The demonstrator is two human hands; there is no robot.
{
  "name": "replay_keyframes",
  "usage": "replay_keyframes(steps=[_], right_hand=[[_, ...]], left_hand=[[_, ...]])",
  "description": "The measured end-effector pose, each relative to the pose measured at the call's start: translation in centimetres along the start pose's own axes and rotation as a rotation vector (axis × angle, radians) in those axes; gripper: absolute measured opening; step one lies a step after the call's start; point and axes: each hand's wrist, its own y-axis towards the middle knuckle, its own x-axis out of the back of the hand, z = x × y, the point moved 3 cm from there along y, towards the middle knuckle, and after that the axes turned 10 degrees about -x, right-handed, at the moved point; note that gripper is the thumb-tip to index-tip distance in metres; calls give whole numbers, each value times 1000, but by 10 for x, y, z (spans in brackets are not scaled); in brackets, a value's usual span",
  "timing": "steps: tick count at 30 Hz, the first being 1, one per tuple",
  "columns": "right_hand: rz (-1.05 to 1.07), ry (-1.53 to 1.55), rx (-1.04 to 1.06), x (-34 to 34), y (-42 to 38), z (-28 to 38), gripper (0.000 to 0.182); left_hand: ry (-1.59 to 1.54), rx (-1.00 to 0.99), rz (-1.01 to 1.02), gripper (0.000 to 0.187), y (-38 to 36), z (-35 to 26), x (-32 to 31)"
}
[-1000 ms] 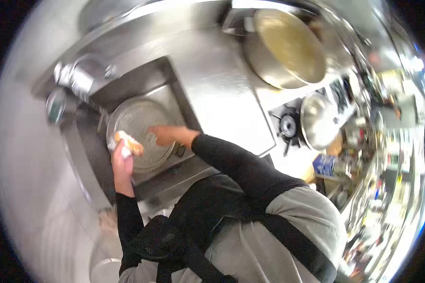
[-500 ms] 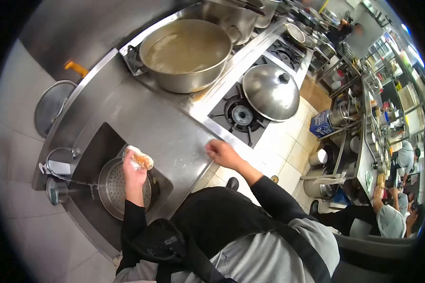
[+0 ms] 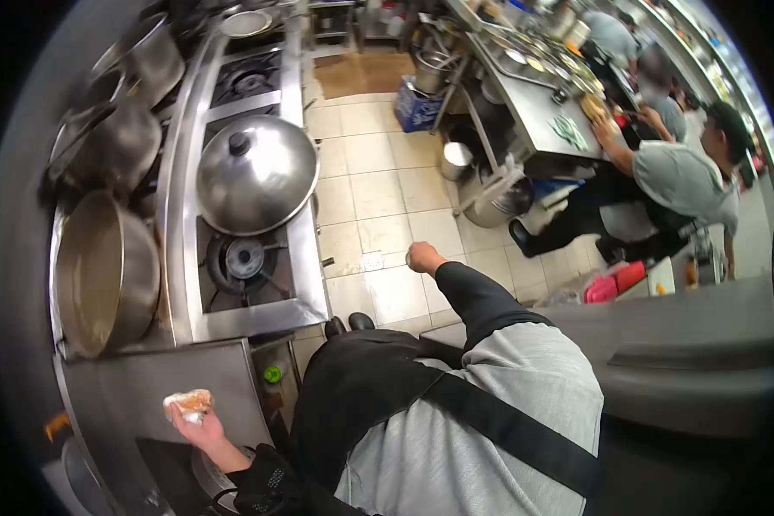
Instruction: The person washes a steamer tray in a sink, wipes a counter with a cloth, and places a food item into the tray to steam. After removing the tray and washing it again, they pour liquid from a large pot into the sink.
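Observation:
My left hand (image 3: 199,429) is wrapped round a small orange-and-white item (image 3: 189,402) that looks like food in clear plastic. It is held over the steel counter (image 3: 146,383), beside the sink. Out over the tiled floor (image 3: 387,185), my right hand (image 3: 423,257) has its fingers curled together; what it holds, if anything, is hidden. Part of a round metal strainer (image 3: 211,477) shows in the sink behind my left wrist.
A domed steel lid (image 3: 262,176) covers one burner; an uncovered burner (image 3: 244,257) sits in front of it. A large pot of liquid (image 3: 103,275) stands at left. Co-workers (image 3: 679,176) stand at the right-hand worktable (image 3: 537,120). A blue box (image 3: 417,107) is on the floor.
The view has swung to the right, bringing the co-workers and floor nearer the middle. The wrapped item stays in my left hand, now over the counter. My right hand is now over the floor.

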Motion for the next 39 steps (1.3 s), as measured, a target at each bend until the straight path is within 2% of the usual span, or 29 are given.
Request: replay_keyframes(steps=[1,3,4,5,7,9,11,13,15,16,17,19,20,21,22,23,24,26,28,29,31,32,33,35,36,37,38,39], right_hand=[[-5,21,-30,5,-10,-6,28],[319,-21,-24,7,-50,-13,39],[349,179,-130,2,-65,-23,44],[366,376,-225,-4,-77,-32,48],[398,544,-278,-20,-82,-46,51],[376,536,-350,-30,-84,-66,48],[260,480,-315,-39,-82,-88,40],[267,641,-445,-44,-80,-113,41],[307,652,-530,-31,-81,-140,44],[248,728,-612,-35,-78,-158,48],[377,759,-703,-28,-74,-179,61],[206,775,-690,4,-73,-226,67],[36,632,-725,3,-48,-276,62],[7,592,-821,-8,-4,-339,65],[-530,339,-709,-15,33,-407,55],[-925,678,-763,61,40,-431,36],[-1134,797,-628,133,37,-445,26],[-1299,841,-563,260,49,-483,25],[-1241,710,-660,340,86,-551,30],[-1172,672,-626,370,105,-585,42],[-1106,705,-784,406,161,-649,60],[-989,773,-812,418,185,-663,64],[-869,838,-843,418,208,-666,69],[-846,435,-853,401,241,-623,67],[-816,142,-660,384,261,-597,59],[-903,408,-550,377,247,-559,54],[-1060,520,-376,358,234,-520,55],[-1037,521,-173,358,199,-486,59]], left_hand=[[65,-5,23,43,-5,5,-21],[125,12,50,47,-12,13,-70],[168,12,44,52,-10,24,-93],[161,38,73,52,-3,39,-113],[140,38,311,57,8,64,-154],[135,80,353,56,6,92,-198],[167,142,522,52,-5,123,-246],[146,162,604,47,-29,150,-288],[224,159,738,46,-59,181,-327],[273,153,765,45,-74,196,-342],[282,197,805,45,-90,208,-358],[299,243,841,45,-100,246,-377],[318,241,840,45,-106,263,-390],[342,245,826,45,-112,279,-404],[375,244,809,45,-117,293,-416],[400,267,802,44,-121,308,-430],[441,238,809,42,-129,321,-446],[511,210,821,41,-148,351,-481],[593,226,797,40,-163,375,-510],[612,217,798,40,-175,385,-530],[685,216,795,39,-198,404,-567],[703,205,796,39,-210,414,-584],[724,213,797,40,-220,424,-601],[769,226,815,40,-238,447,-631],[800,220,802,41,-243,456,-643],[817,218,788,43,-249,466,-655],[836,194,829,45,-256,475,-667],[831,204,834,45,-257,487,-675]])
